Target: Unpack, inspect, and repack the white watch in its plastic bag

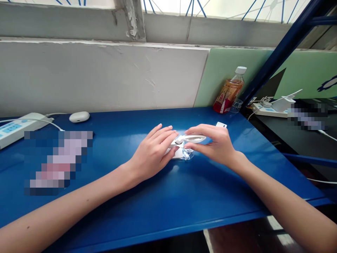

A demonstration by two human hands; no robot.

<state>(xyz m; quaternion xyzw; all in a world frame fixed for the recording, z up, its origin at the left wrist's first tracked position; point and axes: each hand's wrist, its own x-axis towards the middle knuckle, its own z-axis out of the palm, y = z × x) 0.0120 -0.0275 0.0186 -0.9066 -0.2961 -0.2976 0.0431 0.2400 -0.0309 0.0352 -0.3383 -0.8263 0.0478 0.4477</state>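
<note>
Between the thumb and fingers of my right hand [218, 142] is a coiled white cable [195, 137], its plug end pointing left toward my other hand. My left hand [152, 154] has its fingers stretched forward, with the thumb and index finger closed about a small white piece that they mostly cover; its kind cannot be made out. Under both hands a clear plastic bag [187, 155] with something white lies on the blue table [168, 203]. A white tab [221, 124] shows just behind my right hand.
A white earbud case [79, 117] and a power strip [22, 128] lie at the left, near a blurred-out flat object [63, 158]. Back right, a drink bottle [229, 93] leans by the blue metal post [279, 52]. Another power strip [271, 110] sits beyond it.
</note>
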